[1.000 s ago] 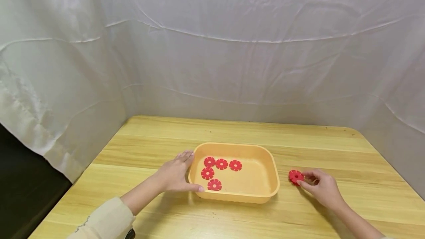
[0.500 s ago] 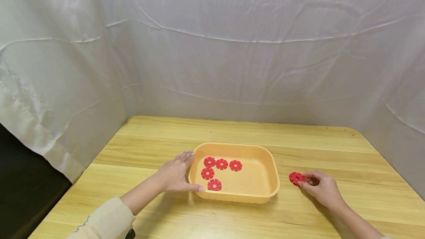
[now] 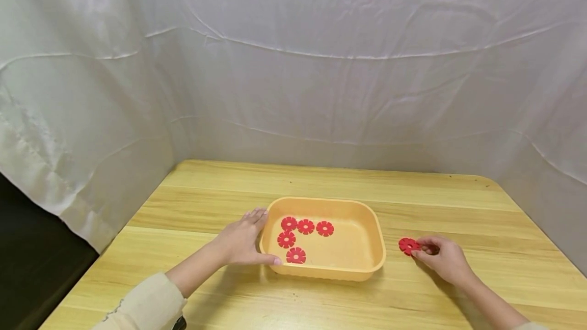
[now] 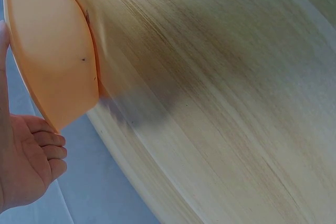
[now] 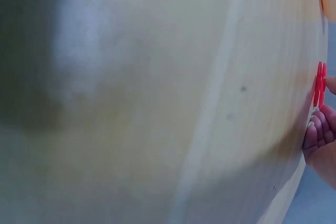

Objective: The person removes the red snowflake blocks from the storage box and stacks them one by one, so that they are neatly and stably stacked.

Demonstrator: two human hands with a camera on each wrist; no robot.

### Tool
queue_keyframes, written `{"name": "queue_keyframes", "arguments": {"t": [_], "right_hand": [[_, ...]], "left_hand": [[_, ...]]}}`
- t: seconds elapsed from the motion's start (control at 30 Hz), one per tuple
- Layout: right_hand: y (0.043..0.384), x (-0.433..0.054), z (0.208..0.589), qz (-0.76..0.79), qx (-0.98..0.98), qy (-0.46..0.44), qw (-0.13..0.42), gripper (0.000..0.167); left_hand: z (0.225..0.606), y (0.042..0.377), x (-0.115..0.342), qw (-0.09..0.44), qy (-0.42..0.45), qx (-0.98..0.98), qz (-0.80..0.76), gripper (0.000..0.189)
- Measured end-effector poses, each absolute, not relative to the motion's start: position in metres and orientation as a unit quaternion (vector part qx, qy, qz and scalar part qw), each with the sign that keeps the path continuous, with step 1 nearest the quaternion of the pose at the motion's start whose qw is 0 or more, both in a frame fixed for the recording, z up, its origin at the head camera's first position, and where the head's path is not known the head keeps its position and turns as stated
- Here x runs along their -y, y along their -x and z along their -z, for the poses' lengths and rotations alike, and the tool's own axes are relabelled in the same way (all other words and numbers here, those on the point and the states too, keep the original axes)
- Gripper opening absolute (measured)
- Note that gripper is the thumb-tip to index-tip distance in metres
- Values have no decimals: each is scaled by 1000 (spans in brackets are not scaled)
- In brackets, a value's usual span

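In the head view my left hand [image 3: 245,241] grips the left end of an orange plastic basin [image 3: 380,248], thumb over the front rim and fingers at the left side. Its fingers also show at the basin's rim [image 4: 34,98] in the left wrist view. Several red notched interlocking discs [image 3: 305,226] with centre holes lie flat inside, toward the left. Right of the basin, my right hand [image 3: 445,258] pinches red notched discs [image 3: 408,246] at their right edge, low over the table. The right wrist view shows two discs [image 5: 319,85] edge-on, face to face.
The wooden table [image 3: 220,177] extends around the basin on every side. Pale cloth [image 3: 330,90] hangs behind it and at both sides. A dark area [image 3: 36,258] lies beyond the table at the lower left.
The pinched discs have tilted and settled from an offset stack to a more aligned one, slightly lower. My left hand and the basin have stayed almost still.
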State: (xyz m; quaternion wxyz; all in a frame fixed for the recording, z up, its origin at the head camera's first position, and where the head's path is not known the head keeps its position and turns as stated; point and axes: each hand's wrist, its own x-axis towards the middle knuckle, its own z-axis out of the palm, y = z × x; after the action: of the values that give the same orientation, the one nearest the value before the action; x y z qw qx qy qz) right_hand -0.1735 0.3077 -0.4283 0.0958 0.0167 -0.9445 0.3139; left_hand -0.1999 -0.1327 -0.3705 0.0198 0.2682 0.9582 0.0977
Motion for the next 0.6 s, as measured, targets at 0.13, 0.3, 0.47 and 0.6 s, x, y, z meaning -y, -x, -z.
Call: {"name": "queue_keyframes", "arguments": {"t": [0.13, 0.3, 0.47, 0.6], "right_hand": [[174, -308, 429, -313, 945, -18, 91, 27], [177, -310, 428, -315, 945, -23, 80, 30], [176, -310, 428, -312, 947, -24, 78, 29], [176, -310, 428, -312, 946, -28, 79, 29]], "left_hand": [[370, 200, 133, 17, -269, -958, -99, 110], [370, 200, 133, 9, -274, -956, -104, 110], [371, 200, 133, 10, -273, -956, -102, 111], [371, 200, 133, 15, -271, -957, -102, 111]]}}
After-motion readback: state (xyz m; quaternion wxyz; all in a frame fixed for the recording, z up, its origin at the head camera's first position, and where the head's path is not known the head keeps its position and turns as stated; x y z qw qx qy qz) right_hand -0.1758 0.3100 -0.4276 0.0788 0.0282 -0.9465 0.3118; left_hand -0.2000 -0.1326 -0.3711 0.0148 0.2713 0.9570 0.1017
